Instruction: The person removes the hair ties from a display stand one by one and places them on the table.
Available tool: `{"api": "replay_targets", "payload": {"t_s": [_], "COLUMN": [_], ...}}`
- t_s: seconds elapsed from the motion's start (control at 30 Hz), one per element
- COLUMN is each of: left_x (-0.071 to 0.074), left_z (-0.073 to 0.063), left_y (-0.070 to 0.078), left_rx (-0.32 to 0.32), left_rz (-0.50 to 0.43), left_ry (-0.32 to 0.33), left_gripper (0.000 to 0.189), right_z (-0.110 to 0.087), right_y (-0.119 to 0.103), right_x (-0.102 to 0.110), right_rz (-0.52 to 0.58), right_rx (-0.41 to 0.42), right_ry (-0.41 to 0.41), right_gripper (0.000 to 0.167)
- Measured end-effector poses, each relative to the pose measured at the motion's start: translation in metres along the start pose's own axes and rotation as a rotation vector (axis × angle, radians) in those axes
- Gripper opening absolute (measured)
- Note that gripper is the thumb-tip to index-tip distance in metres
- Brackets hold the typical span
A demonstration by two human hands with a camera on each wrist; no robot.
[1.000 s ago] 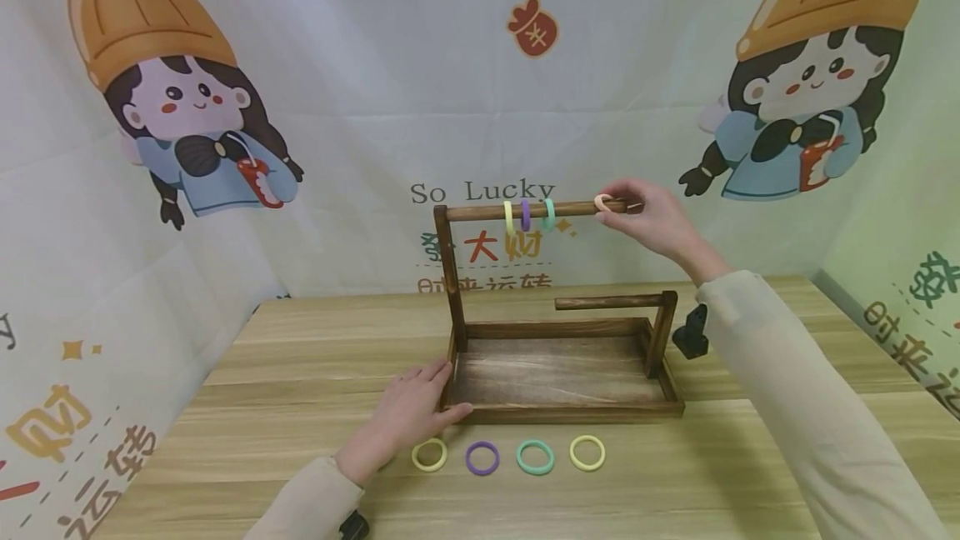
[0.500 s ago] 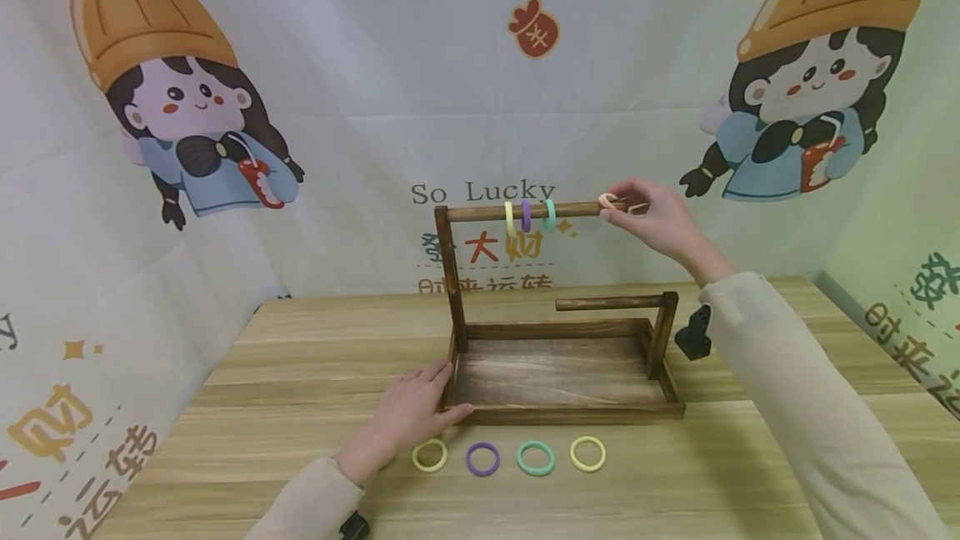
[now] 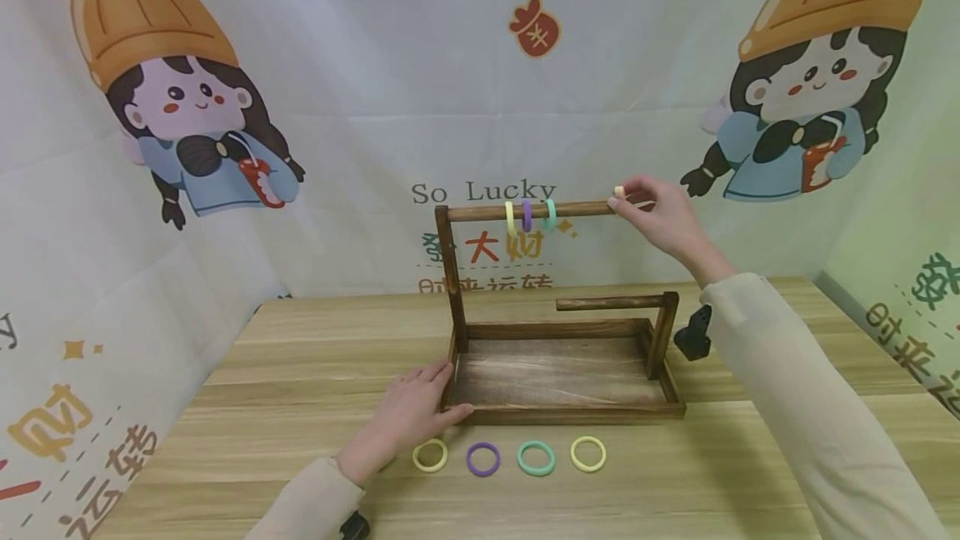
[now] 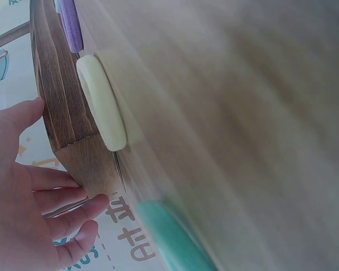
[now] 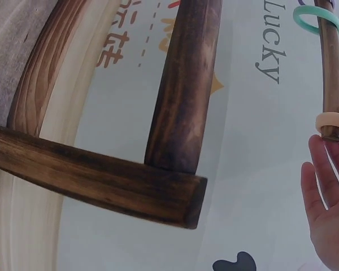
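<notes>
My right hand (image 3: 663,219) pinches a peach ring (image 3: 618,191) at the free end of the upper wooden rod (image 3: 480,213). In the right wrist view the peach ring (image 5: 329,121) encircles the rod close to its tip. A yellow ring (image 3: 510,219), a purple ring (image 3: 527,217) and a green ring (image 3: 551,216) hang farther left on that rod. At the wooden tray's (image 3: 570,416) front left corner rests my left hand (image 3: 408,411), thumb on the front edge and other fingers along the left side. The left wrist view has those fingers (image 4: 65,220) loosely bent against the wood.
Along the tray's front lie a yellow ring (image 3: 430,471), a purple ring (image 3: 483,474), a green ring (image 3: 536,473) and another yellow ring (image 3: 588,470) on the table (image 3: 300,373). A shorter lower rod (image 3: 607,302) points left from the tray's right post (image 3: 661,336). A printed cloth (image 3: 390,73) hangs behind.
My right hand has slid the peach ring a little to the right along the upper rod, toward its free end. The left hand and the other rings have stayed put.
</notes>
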State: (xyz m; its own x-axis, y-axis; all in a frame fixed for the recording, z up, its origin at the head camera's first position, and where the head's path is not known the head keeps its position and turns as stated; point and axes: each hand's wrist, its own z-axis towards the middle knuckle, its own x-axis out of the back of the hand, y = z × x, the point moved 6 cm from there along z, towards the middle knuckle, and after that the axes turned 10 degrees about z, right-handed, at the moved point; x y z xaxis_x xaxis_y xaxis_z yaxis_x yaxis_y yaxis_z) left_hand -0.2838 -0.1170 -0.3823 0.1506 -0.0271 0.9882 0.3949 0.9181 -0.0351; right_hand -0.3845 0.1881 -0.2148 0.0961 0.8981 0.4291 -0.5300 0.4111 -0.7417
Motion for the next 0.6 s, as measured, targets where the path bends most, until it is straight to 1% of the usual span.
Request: {"api": "replay_targets", "payload": {"t_s": [0.1, 0.4, 0.47, 0.6], "left_x": [0.0002, 0.0001, 0.0, 0.0003], "left_z": [0.0001, -0.0001, 0.0, 0.0], "left_y": [0.0002, 0.0004, 0.0004, 0.0003], "left_rx": [0.0, 0.001, 0.001, -0.003], "left_rz": [-0.002, -0.01, -0.012, -0.008], "left_ry": [0.002, -0.004, -0.004, 0.002], "left_gripper": [0.075, 0.075, 0.075, 0.075], "right_z": [-0.0002, -0.0028, -0.0033, -0.0036], "right_y": [0.0003, 0.0025, 0.0025, 0.0014], "right_x": [0.0029, 0.0063, 0.007, 0.008], "right_rz": [-0.007, 0.002, 0.0, -0.013], "right_rx": [0.01, -0.035, -0.029, 0.009], "right_ry": [0.025, 0.044, 0.048, 0.058], "right_gripper": [0.031, 0.036, 0.037, 0.033]}}
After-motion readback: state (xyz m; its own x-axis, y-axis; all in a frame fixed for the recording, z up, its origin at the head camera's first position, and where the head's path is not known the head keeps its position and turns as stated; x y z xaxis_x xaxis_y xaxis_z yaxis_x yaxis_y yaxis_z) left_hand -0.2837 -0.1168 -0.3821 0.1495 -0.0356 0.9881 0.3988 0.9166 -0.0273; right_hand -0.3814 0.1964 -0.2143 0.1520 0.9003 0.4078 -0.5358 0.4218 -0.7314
